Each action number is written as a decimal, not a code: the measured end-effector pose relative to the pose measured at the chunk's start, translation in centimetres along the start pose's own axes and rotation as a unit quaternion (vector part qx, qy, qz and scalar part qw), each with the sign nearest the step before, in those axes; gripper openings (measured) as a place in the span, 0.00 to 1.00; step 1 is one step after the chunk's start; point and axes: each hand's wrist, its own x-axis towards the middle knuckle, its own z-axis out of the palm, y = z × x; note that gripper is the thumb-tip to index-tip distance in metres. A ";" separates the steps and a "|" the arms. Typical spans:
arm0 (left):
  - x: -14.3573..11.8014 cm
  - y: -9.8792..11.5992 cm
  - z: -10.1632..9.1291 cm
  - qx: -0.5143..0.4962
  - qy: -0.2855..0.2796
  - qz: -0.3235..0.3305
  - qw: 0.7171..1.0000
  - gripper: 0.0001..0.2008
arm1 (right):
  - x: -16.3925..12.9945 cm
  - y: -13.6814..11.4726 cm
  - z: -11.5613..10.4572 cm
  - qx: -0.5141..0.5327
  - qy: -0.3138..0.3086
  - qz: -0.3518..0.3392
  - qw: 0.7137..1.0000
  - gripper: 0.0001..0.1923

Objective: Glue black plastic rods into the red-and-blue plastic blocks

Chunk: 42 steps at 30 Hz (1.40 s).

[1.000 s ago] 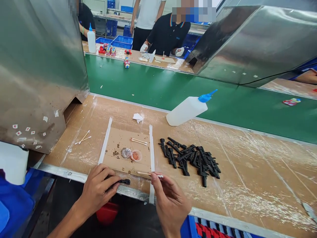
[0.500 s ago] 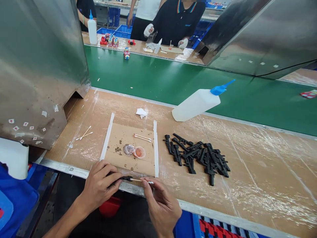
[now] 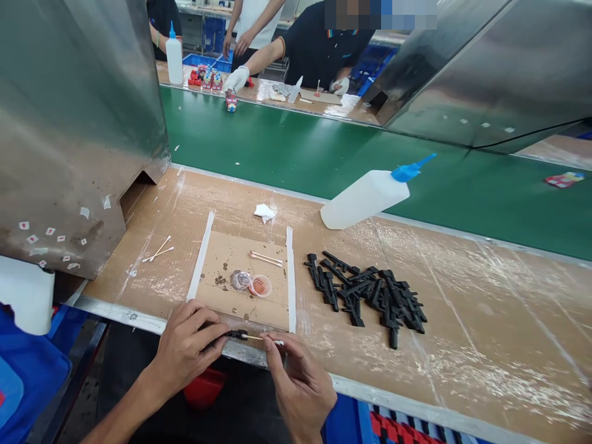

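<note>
My left hand point(image 3: 187, 348) grips a small black plastic part point(image 3: 237, 335) at the near edge of the bench. My right hand point(image 3: 298, 385) pinches a cotton swab point(image 3: 263, 338) whose tip touches the end of that part. Just beyond lie two small round dishes point(image 3: 252, 283), one clear and one with orange liquid, on a taped-down cardboard square point(image 3: 245, 277). A pile of several black plastic parts point(image 3: 370, 296) lies to the right of the square.
A white squeeze bottle with a blue nozzle point(image 3: 370, 194) lies tilted by the green conveyor belt point(image 3: 287, 151). Spare swabs point(image 3: 157, 251) and a crumpled tissue point(image 3: 264, 213) rest on the bench. A metal housing point(image 3: 78, 123) stands left. Other people work across the belt.
My right hand has brought the swab's tip leftward onto the black part held in my left hand. Across the belt, a person's gloved hand has reached out to a toy.
</note>
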 end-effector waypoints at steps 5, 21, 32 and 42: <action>0.0 0.0 0.1 -0.002 0.005 0.000 1.000 0.10 | 0.0 0.0 -0.1 0.006 -0.005 -0.008 1.000 0.09; -0.2 -0.2 0.2 -0.002 0.009 0.001 1.000 0.10 | 0.0 0.0 -0.2 -0.019 -0.028 -0.061 0.998 0.14; -0.4 -0.1 0.1 -0.007 0.007 0.001 1.000 0.10 | 0.5 -1.1 -0.3 -0.078 -0.036 -0.132 0.988 0.17; -0.3 -0.2 0.2 -0.012 0.008 0.005 1.000 0.09 | 0.6 -1.6 -0.2 -0.104 -0.044 -0.162 0.980 0.17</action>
